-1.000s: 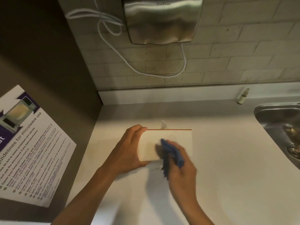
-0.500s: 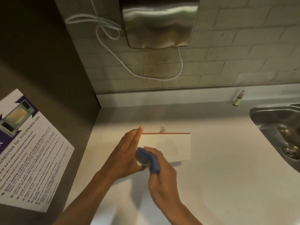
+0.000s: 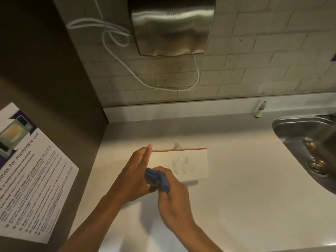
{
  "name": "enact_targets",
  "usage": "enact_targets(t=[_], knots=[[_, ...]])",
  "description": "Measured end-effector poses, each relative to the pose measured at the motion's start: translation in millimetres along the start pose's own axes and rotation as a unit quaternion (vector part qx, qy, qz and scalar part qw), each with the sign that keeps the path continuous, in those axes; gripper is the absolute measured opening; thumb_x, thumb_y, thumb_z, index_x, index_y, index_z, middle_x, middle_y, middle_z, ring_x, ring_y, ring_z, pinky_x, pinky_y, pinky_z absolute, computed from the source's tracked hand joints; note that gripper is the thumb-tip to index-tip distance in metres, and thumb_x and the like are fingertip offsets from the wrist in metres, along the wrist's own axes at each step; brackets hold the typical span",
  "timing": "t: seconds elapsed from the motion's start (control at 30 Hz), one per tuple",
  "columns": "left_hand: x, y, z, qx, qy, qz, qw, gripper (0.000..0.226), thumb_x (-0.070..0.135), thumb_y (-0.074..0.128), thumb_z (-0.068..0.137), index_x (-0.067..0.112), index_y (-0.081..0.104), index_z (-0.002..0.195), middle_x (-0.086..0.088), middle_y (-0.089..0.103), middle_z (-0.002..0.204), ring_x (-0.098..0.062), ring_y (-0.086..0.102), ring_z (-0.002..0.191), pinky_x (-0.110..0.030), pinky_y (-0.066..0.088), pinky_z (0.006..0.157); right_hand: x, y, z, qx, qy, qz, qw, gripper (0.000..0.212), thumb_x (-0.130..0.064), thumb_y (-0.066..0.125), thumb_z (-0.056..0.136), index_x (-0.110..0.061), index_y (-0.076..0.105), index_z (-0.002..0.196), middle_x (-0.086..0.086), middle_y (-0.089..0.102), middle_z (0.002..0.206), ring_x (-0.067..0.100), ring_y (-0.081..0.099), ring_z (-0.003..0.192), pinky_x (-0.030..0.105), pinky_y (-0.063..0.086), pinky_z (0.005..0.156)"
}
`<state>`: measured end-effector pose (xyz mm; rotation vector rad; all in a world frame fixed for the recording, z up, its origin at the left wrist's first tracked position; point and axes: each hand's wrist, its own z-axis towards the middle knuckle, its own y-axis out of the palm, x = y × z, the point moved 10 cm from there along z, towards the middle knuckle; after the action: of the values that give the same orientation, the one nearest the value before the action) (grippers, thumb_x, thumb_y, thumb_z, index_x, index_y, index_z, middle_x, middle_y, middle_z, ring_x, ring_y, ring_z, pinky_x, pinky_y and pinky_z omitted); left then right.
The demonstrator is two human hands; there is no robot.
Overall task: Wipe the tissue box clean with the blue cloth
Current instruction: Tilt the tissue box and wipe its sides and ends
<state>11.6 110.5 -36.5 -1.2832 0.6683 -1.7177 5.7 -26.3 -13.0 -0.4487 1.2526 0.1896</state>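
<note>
A white tissue box [image 3: 189, 164] with an orange top edge and a dotted pattern on its front stands on the pale countertop [image 3: 245, 197]; a tissue pokes out of its top. My left hand [image 3: 135, 173] lies flat against the box's left end, fingers straight, steadying it. My right hand [image 3: 171, 193] grips the bunched blue cloth [image 3: 157, 179] and presses it on the lower left corner of the box's front face, right next to my left hand.
A steel sink [image 3: 309, 148] lies at the right. A small bottle [image 3: 260, 109] stands on the back ledge. A metal hand dryer [image 3: 172, 26] with a white cable hangs on the tiled wall. A microwave notice [image 3: 27, 171] hangs on the dark left wall.
My right hand swept the blue cloth from the middle of the box's front to its lower left corner. My left hand's fingers straightened along the box's end.
</note>
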Motion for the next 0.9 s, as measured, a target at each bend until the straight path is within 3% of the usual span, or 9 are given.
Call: enact_targets(t=[0.1, 0.17, 0.23, 0.37, 0.43, 0.53, 0.6, 0.7, 0.9], knots=[[-2.9, -6.2, -5.2, 0.014, 0.006, -0.004, 1.000, 0.136, 0.061, 0.087, 0.064, 0.040, -0.006, 0.161, -0.011, 0.039, 0.154, -0.027, 0.049, 0.134, -0.037, 0.052, 0.097, 12.7, -55.5, 5.7, 0.128, 0.035, -0.006, 0.991, 0.047, -0.009, 0.044, 0.094, -0.052, 0.057, 0.106, -0.036, 0.062, 0.104, -0.012, 0.058, 0.097, 0.005, 0.044, 0.077], [-1.6, -9.1, -7.5, 0.018, 0.019, 0.012, 1.000, 0.140, 0.064, 0.088, 0.064, 0.037, -0.008, 0.162, -0.006, 0.036, 0.154, -0.021, 0.044, 0.137, -0.033, 0.050, 0.099, 23.1, -93.6, 5.7, 0.228, 0.037, -0.004, 0.973, 0.045, -0.011, 0.041, 0.086, -0.046, 0.059, 0.109, -0.033, 0.064, 0.107, -0.011, 0.059, 0.100, 0.003, 0.043, 0.079], [-3.8, -8.6, -7.4, 0.007, 0.014, 0.010, 1.000, 0.141, 0.064, 0.089, 0.063, 0.035, -0.006, 0.164, 0.001, 0.034, 0.155, -0.011, 0.039, 0.140, -0.028, 0.045, 0.105, 39.1, -112.0, 8.3, 0.272, 0.056, 0.002, 0.961, 0.042, -0.015, 0.040, 0.087, -0.041, 0.059, 0.114, -0.026, 0.064, 0.114, -0.007, 0.057, 0.107, 0.002, 0.041, 0.082], [-4.9, -5.6, -0.6, -0.003, -0.011, -0.032, 0.999, 0.135, 0.072, 0.083, 0.061, 0.042, -0.002, 0.162, 0.021, 0.028, 0.152, 0.009, 0.032, 0.137, -0.010, 0.036, 0.104, 54.9, -92.1, 15.9, 0.232, 0.073, -0.017, 0.970, 0.035, -0.012, 0.052, 0.095, -0.031, 0.060, 0.123, -0.009, 0.057, 0.121, 0.005, 0.058, 0.107, 0.006, 0.044, 0.077], [-1.9, -4.0, 2.9, 0.001, -0.004, -0.033, 0.999, 0.129, 0.074, 0.083, 0.062, 0.042, 0.004, 0.160, 0.012, 0.030, 0.155, 0.001, 0.036, 0.137, -0.017, 0.042, 0.103, 46.4, -68.5, 12.7, 0.203, 0.049, -0.017, 0.978, 0.034, -0.010, 0.053, 0.096, -0.028, 0.061, 0.124, -0.005, 0.056, 0.124, 0.003, 0.056, 0.112, 0.008, 0.043, 0.083], [2.3, -4.4, 6.9, 0.016, 0.015, -0.005, 1.000, 0.127, 0.062, 0.091, 0.062, 0.028, 0.016, 0.159, -0.002, 0.034, 0.155, -0.021, 0.046, 0.136, -0.034, 0.048, 0.103, 32.6, -41.2, 3.6, 0.160, 0.019, -0.010, 0.987, 0.028, -0.023, 0.049, 0.098, -0.022, 0.063, 0.122, 0.000, 0.056, 0.126, 0.000, 0.052, 0.117, 0.007, 0.036, 0.094], [4.3, -6.1, 7.9, 0.022, 0.019, 0.004, 1.000, 0.125, 0.058, 0.093, 0.062, 0.026, 0.019, 0.157, -0.001, 0.035, 0.153, -0.027, 0.049, 0.133, -0.035, 0.047, 0.102, 26.4, -37.1, 0.1, 0.144, 0.005, -0.011, 0.990, 0.028, -0.015, 0.050, 0.097, -0.022, 0.063, 0.120, 0.000, 0.057, 0.125, -0.003, 0.051, 0.117, 0.007, 0.035, 0.096], [7.5, -7.7, 9.3, 0.022, 0.037, 0.020, 0.999, 0.124, 0.054, 0.096, 0.060, 0.023, 0.023, 0.157, 0.002, 0.032, 0.152, -0.023, 0.047, 0.133, -0.035, 0.048, 0.100, 25.5, -36.1, -1.6, 0.131, 0.004, -0.027, 0.991, 0.040, 0.001, 0.052, 0.094, -0.029, 0.062, 0.118, -0.007, 0.060, 0.123, -0.002, 0.052, 0.116, 0.013, 0.040, 0.097], [1.6, -6.8, 11.7, 0.013, 0.026, 0.008, 1.000, 0.107, 0.047, 0.097, 0.062, 0.009, 0.044, 0.146, -0.010, 0.046, 0.146, -0.027, 0.056, 0.127, -0.034, 0.053, 0.098, 31.7, -22.6, -3.7, 0.088, 0.019, -0.046, 0.995, 0.043, -0.005, 0.059, 0.092, -0.041, 0.059, 0.116, -0.037, 0.056, 0.116, -0.007, 0.052, 0.113, 0.005, 0.036, 0.094]])
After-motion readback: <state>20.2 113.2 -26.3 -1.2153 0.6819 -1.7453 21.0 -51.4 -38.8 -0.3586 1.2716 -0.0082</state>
